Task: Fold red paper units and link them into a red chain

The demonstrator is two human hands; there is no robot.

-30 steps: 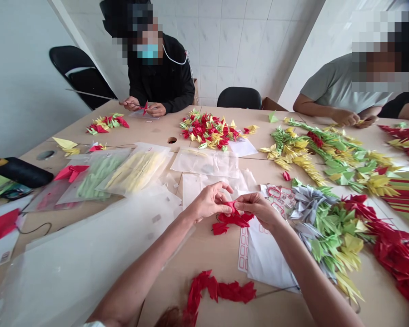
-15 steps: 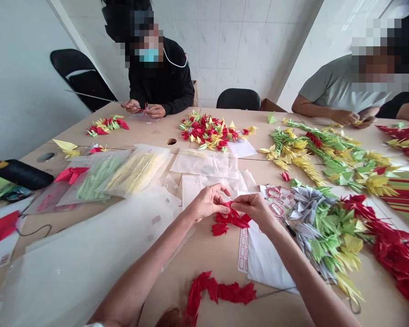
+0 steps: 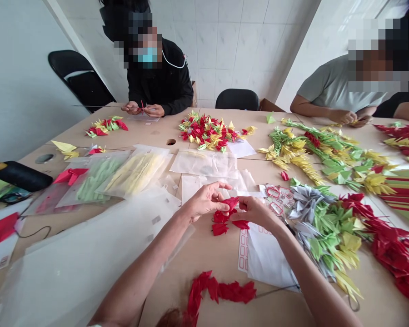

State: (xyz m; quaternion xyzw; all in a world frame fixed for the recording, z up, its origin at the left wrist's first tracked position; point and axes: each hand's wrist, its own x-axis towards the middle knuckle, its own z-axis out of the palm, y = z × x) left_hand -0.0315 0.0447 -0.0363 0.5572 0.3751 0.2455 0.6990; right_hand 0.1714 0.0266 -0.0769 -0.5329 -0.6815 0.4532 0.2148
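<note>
My left hand [image 3: 207,202] pinches a red folded paper crane [image 3: 231,204] between thumb and fingers over the table. At its right side my right hand [image 3: 257,210] is closed, its curled fingertips against the crane's edge and partly hidden. Just below both hands lie several more red paper cranes [image 3: 220,229]. Nearer to me, a string of red cranes [image 3: 236,292] rests on the table, a dark thread running out to its right. A white sheet [image 3: 271,254] and a strip of red-outlined labels [image 3: 243,250] lie under my right forearm.
Clear plastic bags of yellow [image 3: 138,170] and green paper strips [image 3: 98,179] lie left, beside a black thread spool [image 3: 20,175]. Bunches of strung cranes [image 3: 341,240] cover the right. A mixed crane pile [image 3: 209,131] sits far centre. Two people [image 3: 160,81] work across the table.
The red crane between my hands has been turned, its pointed part now standing up. My right fingers have shifted slightly right and lower on it. The cranes on the table stay put.
</note>
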